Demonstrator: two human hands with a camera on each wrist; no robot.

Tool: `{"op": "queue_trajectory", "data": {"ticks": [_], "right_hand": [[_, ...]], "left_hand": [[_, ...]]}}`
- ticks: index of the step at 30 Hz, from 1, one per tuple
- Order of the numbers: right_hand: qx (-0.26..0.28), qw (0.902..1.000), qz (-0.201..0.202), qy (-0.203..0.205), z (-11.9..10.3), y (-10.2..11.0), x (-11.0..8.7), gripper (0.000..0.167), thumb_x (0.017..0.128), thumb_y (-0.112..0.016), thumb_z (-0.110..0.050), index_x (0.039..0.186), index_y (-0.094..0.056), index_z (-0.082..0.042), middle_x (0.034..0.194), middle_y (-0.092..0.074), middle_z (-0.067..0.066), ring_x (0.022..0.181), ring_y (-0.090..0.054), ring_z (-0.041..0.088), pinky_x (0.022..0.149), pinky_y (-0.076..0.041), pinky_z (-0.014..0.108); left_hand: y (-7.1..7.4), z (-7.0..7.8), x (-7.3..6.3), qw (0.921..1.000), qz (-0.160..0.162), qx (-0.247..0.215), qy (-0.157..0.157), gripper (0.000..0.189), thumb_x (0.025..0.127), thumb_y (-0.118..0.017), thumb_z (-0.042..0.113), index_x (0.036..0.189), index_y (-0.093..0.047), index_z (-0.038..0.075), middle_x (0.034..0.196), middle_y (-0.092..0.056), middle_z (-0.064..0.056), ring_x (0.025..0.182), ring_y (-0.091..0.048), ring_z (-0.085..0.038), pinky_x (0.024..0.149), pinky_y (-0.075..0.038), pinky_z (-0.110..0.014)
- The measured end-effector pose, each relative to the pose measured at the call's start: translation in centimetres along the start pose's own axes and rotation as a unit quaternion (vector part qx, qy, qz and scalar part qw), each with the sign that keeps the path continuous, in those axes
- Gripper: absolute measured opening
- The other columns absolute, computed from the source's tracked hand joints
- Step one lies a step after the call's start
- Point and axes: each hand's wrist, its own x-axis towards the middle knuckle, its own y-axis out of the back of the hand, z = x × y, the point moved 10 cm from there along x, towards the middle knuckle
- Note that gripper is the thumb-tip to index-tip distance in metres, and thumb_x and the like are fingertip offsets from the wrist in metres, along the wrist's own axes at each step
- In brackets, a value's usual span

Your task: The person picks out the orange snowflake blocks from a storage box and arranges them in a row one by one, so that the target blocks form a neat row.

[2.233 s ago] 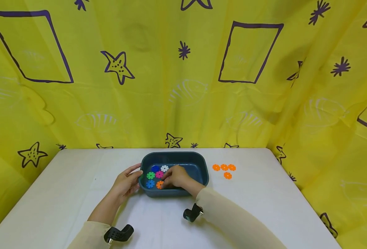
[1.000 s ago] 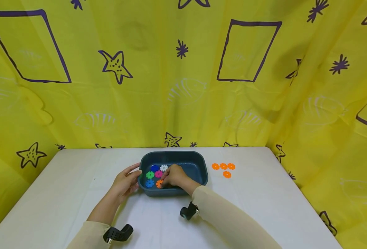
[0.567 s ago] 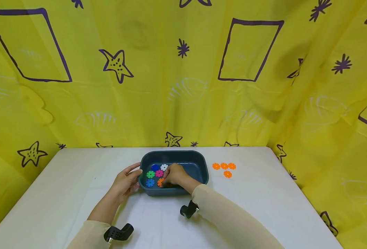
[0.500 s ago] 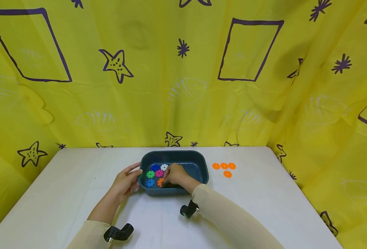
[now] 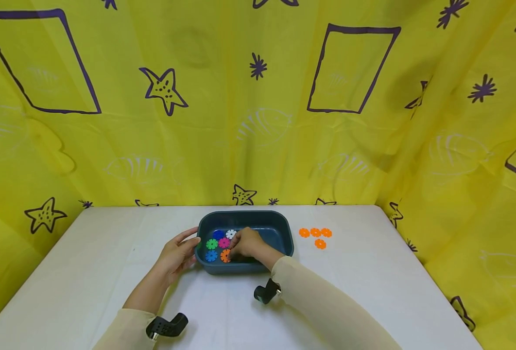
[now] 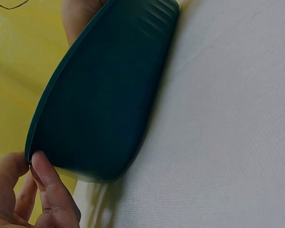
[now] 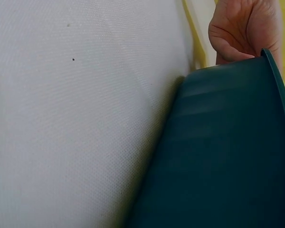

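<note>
My left hand (image 5: 177, 257) grips the left end of a dark teal plastic tub (image 5: 280, 221), thumb and fingers pinching its rim in the left wrist view. Inside the tub, my right hand (image 5: 247, 244) reaches down with bent fingers at the right edge of an orange notched disc (image 5: 225, 255); whether they hold it is hidden. Beside that disc lie a blue one (image 5: 211, 255), a green one (image 5: 212, 244), a pink one (image 5: 224, 242), a dark blue one (image 5: 218, 234) and a white one (image 5: 231, 234).
Several more orange notched discs (image 5: 315, 232) lie flat on the white cloth-covered table (image 5: 363, 282), right of the tub. A patterned yellow curtain (image 5: 214, 160) closes off the back and sides. A black wrist camera (image 5: 266, 291) sits under each forearm.
My right fingers have drawn slightly up from the orange disc inside the tub, showing more of it. The left hand and the tub stay where they were.
</note>
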Motion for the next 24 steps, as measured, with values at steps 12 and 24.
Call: {"op": "queue_trajectory", "data": {"ticks": [12, 24], "right_hand": [[0.061, 0.9965, -0.055, -0.016, 0.4, -0.1, 0.1, 0.015, 0.084, -0.072, 0.003, 0.099, -0.073, 0.004, 0.087, -0.071, 0.013, 0.074, -0.07, 0.02, 0.071, -0.06, 0.032], [0.134, 0.9861, -0.085, -0.05, 2.0, 0.0, 0.3, 0.02, 0.088, -0.068, 0.002, 0.107, -0.072, 0.004, 0.091, -0.073, 0.015, 0.077, -0.072, 0.019, 0.071, -0.06, 0.029]], "left_hand": [[0.1, 0.1, 0.1, 1.0, 0.001, 0.0, -0.002, 0.053, 0.097, -0.062, 0.019, 0.146, -0.045, 0.013, 0.092, -0.069, 0.007, 0.068, -0.061, -0.003, 0.058, -0.052, -0.017], [0.1, 0.0, 0.0, 1.0, 0.007, 0.005, 0.0, 0.052, 0.097, -0.062, 0.019, 0.146, -0.047, 0.013, 0.091, -0.068, 0.007, 0.068, -0.059, -0.004, 0.058, -0.051, -0.017]]}}
